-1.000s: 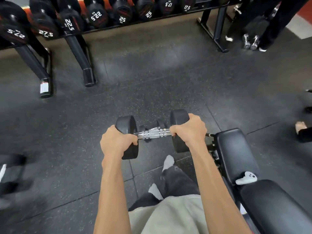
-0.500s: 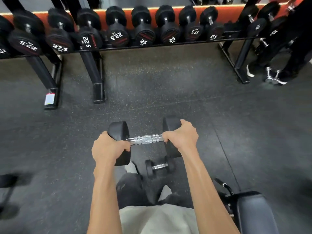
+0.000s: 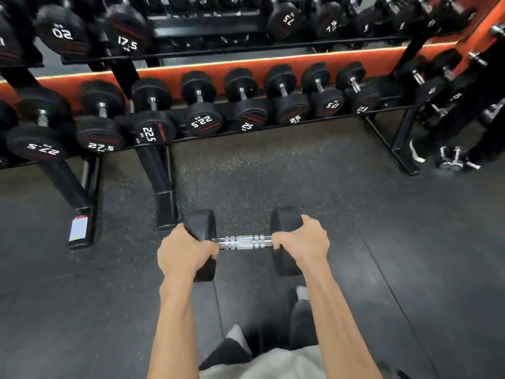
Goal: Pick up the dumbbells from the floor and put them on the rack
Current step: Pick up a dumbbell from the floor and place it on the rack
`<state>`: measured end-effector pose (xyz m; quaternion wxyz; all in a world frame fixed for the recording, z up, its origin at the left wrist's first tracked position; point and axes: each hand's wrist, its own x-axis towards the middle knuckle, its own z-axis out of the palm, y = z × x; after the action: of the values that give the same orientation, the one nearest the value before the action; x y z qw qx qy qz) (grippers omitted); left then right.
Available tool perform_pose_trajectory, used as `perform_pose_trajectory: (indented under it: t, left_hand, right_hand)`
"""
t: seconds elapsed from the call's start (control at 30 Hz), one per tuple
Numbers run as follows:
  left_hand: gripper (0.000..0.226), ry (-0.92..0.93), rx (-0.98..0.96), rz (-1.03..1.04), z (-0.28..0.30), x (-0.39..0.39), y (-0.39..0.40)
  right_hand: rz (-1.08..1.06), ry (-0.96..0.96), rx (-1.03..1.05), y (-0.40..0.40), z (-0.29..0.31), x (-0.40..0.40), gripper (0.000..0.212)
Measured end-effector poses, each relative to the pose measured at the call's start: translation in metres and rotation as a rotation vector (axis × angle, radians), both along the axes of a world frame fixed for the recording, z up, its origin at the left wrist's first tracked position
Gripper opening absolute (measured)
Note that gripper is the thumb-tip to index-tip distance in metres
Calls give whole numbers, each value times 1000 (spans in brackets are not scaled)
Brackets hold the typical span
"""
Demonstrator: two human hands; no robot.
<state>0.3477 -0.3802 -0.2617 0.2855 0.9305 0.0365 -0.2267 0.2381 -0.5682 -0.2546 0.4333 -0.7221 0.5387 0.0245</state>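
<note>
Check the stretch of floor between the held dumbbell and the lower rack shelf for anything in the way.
Nothing visible blocks it. Both hands hold the dumbbell, and only bare rubber floor lies ahead of the lower rack shelf. The rack's feet stand off to the left.

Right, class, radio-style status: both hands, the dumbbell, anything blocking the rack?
Left hand and right hand grip dumbbell at its heads. Held level above floor, facing rack. Open floor between; nothing in the way.
</note>
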Motion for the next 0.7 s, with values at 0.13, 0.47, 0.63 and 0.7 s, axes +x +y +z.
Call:
perform_pose_trajectory:
  t: [0.13, 0.47, 0.63, 0.7]
  left_hand:
    - [47, -25, -15, 33, 2, 70, -27]
    - [50, -22, -30, 151, 12, 237, -114]
    - [50, -71, -14, 174, 21, 311, -154]
    - [49, -63, -17, 189, 22, 339, -169]
  right_hand:
    - [23, -24, -11, -28, -2, 70, 46]
    - [131, -78, -14, -128, 4, 268, 68]
    - [164, -78, -9, -170, 16, 347, 41]
    - [174, -75, -23, -184, 19, 377, 42]
